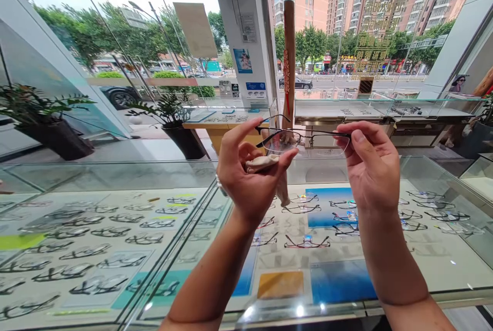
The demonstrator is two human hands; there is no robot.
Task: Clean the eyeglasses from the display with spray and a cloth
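I hold a pair of thin dark-framed glasses up at chest height above a glass display counter. My left hand pinches the left lens between thumb and fingers through a beige cleaning cloth, whose tail hangs down below the lens. My right hand grips the right end of the frame at its hinge, fingers curled. One temple arm is folded out behind the left lens.
Under the glass counter lie several rows of eyeglass frames on white and blue trays. Potted plants stand on the floor at left. More showcases, a white pillar and shop windows lie ahead.
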